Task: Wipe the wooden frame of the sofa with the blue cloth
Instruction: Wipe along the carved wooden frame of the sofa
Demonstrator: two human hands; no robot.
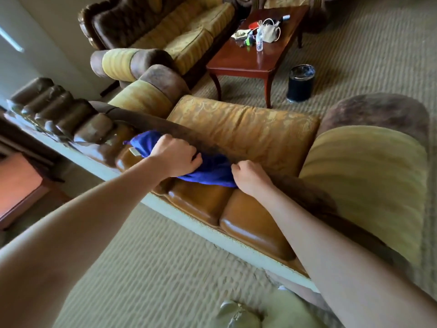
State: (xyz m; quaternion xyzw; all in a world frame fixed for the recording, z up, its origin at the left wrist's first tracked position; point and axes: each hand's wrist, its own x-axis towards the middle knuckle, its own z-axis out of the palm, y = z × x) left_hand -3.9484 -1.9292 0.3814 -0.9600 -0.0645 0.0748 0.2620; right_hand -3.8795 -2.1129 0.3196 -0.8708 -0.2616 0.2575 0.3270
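The blue cloth lies bunched on the sofa's carved wooden top rail, a row of glossy brown lobes seen from behind. My left hand grips the cloth's left part and presses it onto the rail. At the cloth's right edge, my right hand has its fingers curled into the fabric. Part of the cloth is hidden under both hands. Beyond the rail lies the sofa's golden seat cushion.
A padded armrest rises at the right. Farther off stand a second sofa, a dark red coffee table with a bottle and small items, and a black bin on the carpet. A wooden cabinet is at the left.
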